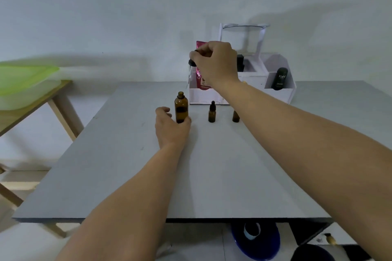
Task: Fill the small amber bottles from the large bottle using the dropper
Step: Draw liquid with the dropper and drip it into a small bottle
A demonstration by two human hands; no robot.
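Note:
The large amber bottle (181,106) stands uncapped on the grey table (148,176), and my left hand (170,126) grips its lower part. My right hand (216,62) holds the dropper (189,69) by its black bulb, high above and just right of the large bottle's mouth; the thin glass tube points down. To the right stand two small amber bottles: one (212,112) carries a black dropper cap, the other (235,116) is partly hidden behind my right forearm.
A white organiser (282,95) at the table's back edge holds a pink pouch (200,45) and a black Kahf tube (280,78). A wooden side table (57,99) with a green-lidded tub (25,80) stands at left. Dark blue basins (256,241) lie on the floor below.

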